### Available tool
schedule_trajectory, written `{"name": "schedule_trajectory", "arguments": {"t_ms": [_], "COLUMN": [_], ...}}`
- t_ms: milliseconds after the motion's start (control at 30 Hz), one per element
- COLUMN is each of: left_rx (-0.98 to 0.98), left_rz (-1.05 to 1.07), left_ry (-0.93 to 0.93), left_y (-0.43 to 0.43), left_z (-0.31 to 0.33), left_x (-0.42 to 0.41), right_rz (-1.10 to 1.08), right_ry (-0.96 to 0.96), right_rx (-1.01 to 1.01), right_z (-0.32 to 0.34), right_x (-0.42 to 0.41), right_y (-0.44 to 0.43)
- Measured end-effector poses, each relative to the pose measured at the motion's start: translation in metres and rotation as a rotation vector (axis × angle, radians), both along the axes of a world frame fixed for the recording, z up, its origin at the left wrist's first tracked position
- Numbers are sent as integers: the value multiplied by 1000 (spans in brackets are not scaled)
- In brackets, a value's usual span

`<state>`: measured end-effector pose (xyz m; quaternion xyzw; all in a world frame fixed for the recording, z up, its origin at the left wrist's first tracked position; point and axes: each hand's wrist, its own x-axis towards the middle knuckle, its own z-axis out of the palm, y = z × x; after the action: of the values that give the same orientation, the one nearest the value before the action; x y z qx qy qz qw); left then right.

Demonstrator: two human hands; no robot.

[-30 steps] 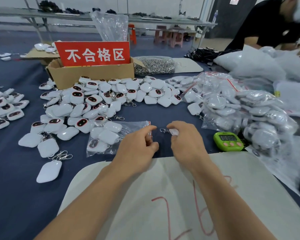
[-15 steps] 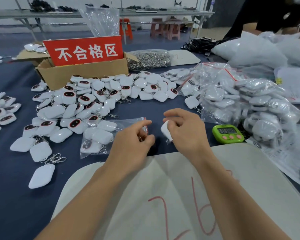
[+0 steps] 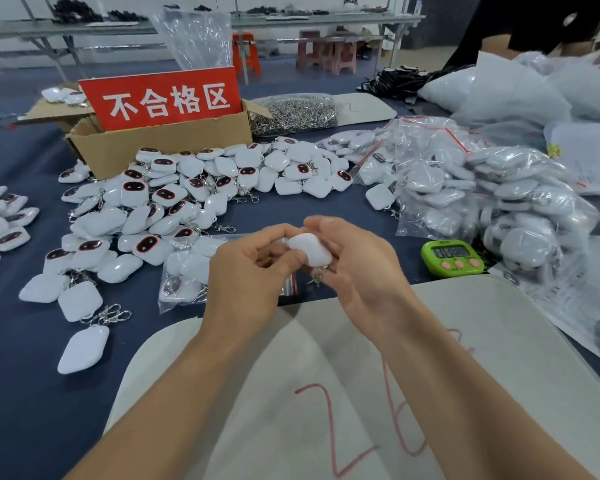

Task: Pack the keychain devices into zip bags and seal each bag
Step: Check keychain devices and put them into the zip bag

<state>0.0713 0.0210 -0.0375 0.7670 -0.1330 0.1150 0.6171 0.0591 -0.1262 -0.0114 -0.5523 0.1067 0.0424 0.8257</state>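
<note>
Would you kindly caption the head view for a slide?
Right hand holds a keychain device at the part-filled zip bag gripped by left hand.

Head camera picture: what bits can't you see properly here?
Small white rounded keychain device: head view, its other side is turned away, and the right hand holding it partly covers its clip.
Clear plastic zip bag: the left hand hides its mouth, so open or sealed is unknown.
Green digital timer: digits too blurred to read.

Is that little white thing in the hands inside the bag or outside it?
Outside. The right hand grips the keychain device bare, no plastic round it, just above the zip bag on the table.
</note>
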Motion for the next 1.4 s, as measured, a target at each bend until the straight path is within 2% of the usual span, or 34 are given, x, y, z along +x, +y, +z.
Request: {"name": "schedule_trajectory", "arguments": {"t_ms": [133, 233, 300, 500, 700, 967, 1233, 1400], "left_rx": [-18, 80, 74, 3, -35, -25, -72, -74], "left_rz": [69, 219, 233, 71, 29, -12, 108, 129], "left_ry": [3, -81, -59, -4, -3, -38, 97, 92], "left_y": [3, 3, 1, -4, -2, -3, -2, -3], "left_z": [-3, -3, 0, 6, 4, 4, 3, 3], "left_x": [2, 0, 0, -4, -1, 0, 1, 3], "right_rz": [197, 247, 220, 24, 128, 69, 111, 140], "right_ry": [21, -75, -107, -105, -50, -64, -104, -119], "right_rx": [-47, -317, -410, -347, -119, -211, -269, -304], "right_z": [-1, 0, -2, -5, -3, -5, -7, -8], "right_x": [-2, 0, -1, 1, 0, 1, -1, -1], "right_y": [-2, -9, -9, -1, -4, -5, 0, 2]}}
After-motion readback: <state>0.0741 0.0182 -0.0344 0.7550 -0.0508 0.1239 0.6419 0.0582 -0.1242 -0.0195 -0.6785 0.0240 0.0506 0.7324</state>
